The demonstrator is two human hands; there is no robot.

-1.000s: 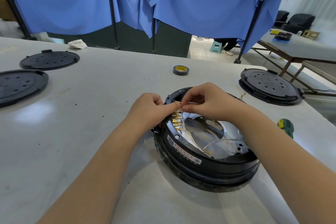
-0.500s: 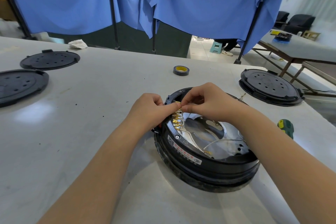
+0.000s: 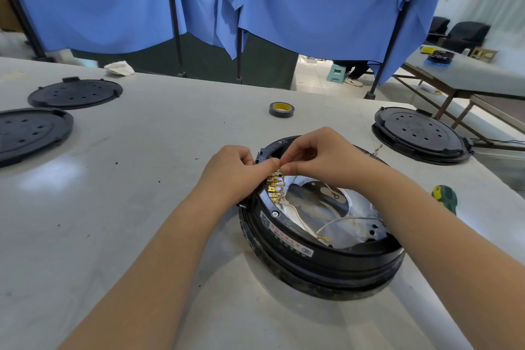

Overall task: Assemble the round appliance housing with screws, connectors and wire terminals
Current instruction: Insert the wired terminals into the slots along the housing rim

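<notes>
A round black appliance housing (image 3: 326, 261) lies open side up on the white table, with a shiny metal plate and white wires (image 3: 338, 221) inside. A strip of brass wire terminals (image 3: 275, 185) hangs over the housing's far left rim. My left hand (image 3: 231, 170) pinches the top of the strip from the left. My right hand (image 3: 318, 155) pinches the same top end from the right, fingertips meeting the left hand's. One loose brass terminal (image 3: 324, 238) on a white wire rests near the housing's front rim.
Two black round covers (image 3: 75, 94) (image 3: 28, 133) lie at the far left and a third housing (image 3: 420, 135) at the right. A roll of dark tape (image 3: 281, 109) sits behind the hands. A green screwdriver handle (image 3: 444, 197) lies right of the housing. Blue curtains hang behind.
Both hands stay pinched on the top of the terminal strip; only slight finger movement shows.
</notes>
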